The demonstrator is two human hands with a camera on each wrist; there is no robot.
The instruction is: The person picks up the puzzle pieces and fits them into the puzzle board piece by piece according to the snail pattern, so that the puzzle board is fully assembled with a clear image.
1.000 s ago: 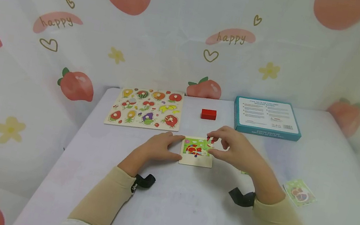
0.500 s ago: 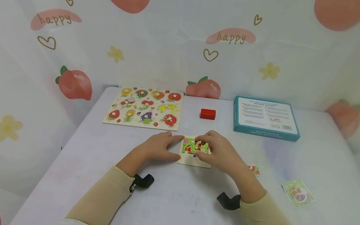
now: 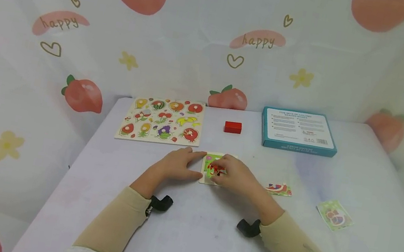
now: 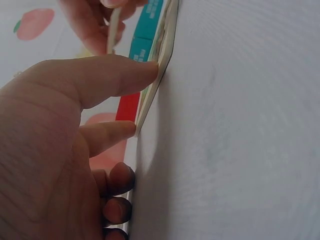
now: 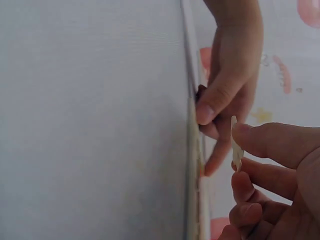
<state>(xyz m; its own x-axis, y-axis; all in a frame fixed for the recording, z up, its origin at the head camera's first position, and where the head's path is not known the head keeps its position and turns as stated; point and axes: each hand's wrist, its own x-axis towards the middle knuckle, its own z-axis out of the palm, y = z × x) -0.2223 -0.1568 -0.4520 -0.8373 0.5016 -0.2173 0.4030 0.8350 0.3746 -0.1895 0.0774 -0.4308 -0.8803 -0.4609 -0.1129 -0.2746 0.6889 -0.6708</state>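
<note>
A small wooden puzzle board (image 3: 205, 180) with a green and red picture lies flat at mid-table. My left hand (image 3: 178, 164) rests beside it, its thumb and index finger extended and touching the board's left edge. In the left wrist view the remaining fingers (image 4: 117, 210) curl loosely under. Over the board, my right hand (image 3: 238, 178) pinches a thin puzzle piece (image 5: 236, 144) between thumb and fingers. The right wrist view shows that piece edge-on, apart from the board. My right hand hides much of the board's picture.
Loose puzzle pieces (image 3: 279, 189) lie right of the board, partly behind my right forearm. A square picture card (image 3: 335, 215) lies further right. Behind stand a fruit peg puzzle (image 3: 162, 121), a red block (image 3: 233, 127) and a blue-edged box (image 3: 300, 132).
My right hand has moved left and slightly nearer over the board with the puzzle piece, uncovering the loose pieces on the right. My left hand stays at the board's edge.
</note>
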